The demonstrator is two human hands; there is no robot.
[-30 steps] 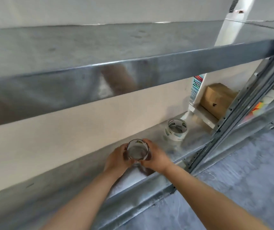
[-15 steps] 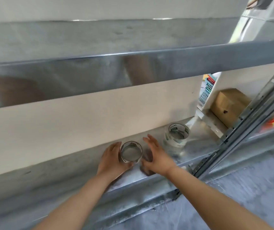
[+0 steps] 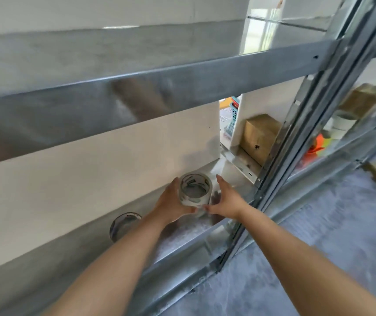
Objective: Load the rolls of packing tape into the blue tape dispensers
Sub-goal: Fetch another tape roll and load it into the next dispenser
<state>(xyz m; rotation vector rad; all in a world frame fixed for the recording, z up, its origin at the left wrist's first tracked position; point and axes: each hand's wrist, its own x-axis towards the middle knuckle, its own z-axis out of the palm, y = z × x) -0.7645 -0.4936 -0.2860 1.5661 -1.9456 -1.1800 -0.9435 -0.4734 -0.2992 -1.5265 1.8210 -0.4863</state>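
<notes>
The roll of packing tape (image 3: 195, 189) between the person's hands has dark printing running round the inside of its core, but the lettering is too blurred to read; it may be a brand mark, nothing more can be said. It stands on its flat side on the lower metal shelf (image 3: 182, 233), near the right end, close to the white back wall (image 3: 91, 174).

The left hand (image 3: 171, 202) cups the roll's left side, fingers curved up along its wall and thumb reaching under the near edge. The right hand (image 3: 227, 199) is on the right side with its fingers spread and straight; its thumb tip meets the roll's near edge just beside the left thumb, while the other fingers stand slightly off the roll. So the left hand is wrapped against the roll, and the right is open with only the thumb touching.

A second tape roll (image 3: 123, 225) sits further left on the same shelf, partly hidden behind the left forearm, with faint printing on its rim that cannot be read either.

Half a second ago both hands were around that left roll, and the roll they now frame stood untouched to the right. They have since shifted right to this one. Beyond the shelf's right end a cardboard box (image 3: 260, 136) rests on a ledge.
</notes>
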